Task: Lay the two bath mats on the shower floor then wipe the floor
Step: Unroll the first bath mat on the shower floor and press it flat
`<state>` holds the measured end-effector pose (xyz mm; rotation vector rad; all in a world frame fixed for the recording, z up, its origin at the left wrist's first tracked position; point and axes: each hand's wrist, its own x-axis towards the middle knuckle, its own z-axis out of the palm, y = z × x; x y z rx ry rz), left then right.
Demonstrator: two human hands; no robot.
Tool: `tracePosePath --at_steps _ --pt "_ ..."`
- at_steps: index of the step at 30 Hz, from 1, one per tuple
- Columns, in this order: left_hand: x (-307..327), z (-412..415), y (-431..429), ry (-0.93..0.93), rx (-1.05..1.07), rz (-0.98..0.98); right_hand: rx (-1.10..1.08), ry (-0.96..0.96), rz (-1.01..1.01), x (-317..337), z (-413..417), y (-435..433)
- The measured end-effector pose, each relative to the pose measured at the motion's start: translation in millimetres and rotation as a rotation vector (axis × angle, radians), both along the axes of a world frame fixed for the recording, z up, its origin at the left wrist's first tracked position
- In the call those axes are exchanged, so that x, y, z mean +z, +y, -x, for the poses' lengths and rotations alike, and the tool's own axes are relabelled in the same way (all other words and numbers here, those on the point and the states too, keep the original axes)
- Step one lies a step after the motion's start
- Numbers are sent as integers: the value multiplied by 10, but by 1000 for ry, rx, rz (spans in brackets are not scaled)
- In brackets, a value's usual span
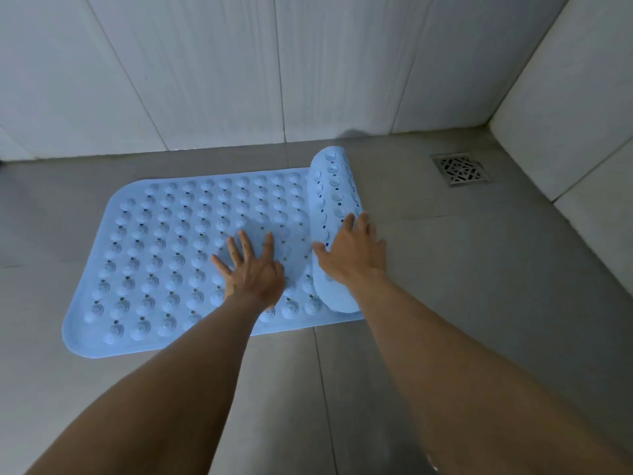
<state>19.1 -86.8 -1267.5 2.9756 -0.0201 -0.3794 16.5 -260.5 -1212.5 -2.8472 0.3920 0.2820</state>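
A light blue rubber bath mat [164, 248] with rows of raised bumps and small holes lies on the grey tiled shower floor [462, 269]. Its left part lies flat; its right end is still curled into a roll [334, 200] that shows the suction cups on the underside. My left hand [251, 267] presses flat on the mat with spread fingers, just left of the roll. My right hand [352, 252] rests on the roll's near half with straight fingers. Only one mat is in view.
A square metal drain grate [460, 168] sits in the floor at the back right. White tiled walls [239, 63] close the back, and a raised tiled ledge [565, 132] runs along the right side. Bare grey floor lies in front of and right of the mat.
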Motion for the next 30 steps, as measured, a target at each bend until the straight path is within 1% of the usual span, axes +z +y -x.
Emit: tracePosePath --at_steps 2,5,7,9,11,14,17,20,23,26,28,30 --pt "1 6 -81 -5 -49 7 3 -2 -17 -32 22 -112" --pt "0 4 -248 13 -21 10 -6 5 -51 -67 67 -205" --pt "13 -18 -357 0 -40 20 12 -8 -8 -88 79 -268" --pt "51 -50 -462 -20 -105 29 14 -29 42 -101 81 -351" --pt "65 -71 -581 -17 -142 35 5 -37 46 -112 86 -435" --pt "22 -59 -782 11 -116 37 -41 -55 10 -110 97 -561" --pt "6 -52 -948 3 -90 27 -36 -102 63 -104 102 -750" --pt "41 -114 -1058 -52 -181 45 1 -141 109 -83 121 -984" --pt "7 -143 -1173 -67 -195 59 54 -94 229 -104 172 -1197" --pt "-62 -128 -1233 -87 -199 1 89 29 373 -156 175 -1354" --pt "-35 -184 -1208 -131 -201 -33 83 93 369 -175 141 -1410" --pt "35 -292 -1163 -160 -214 -71 83 99 322 -207 103 -1440"
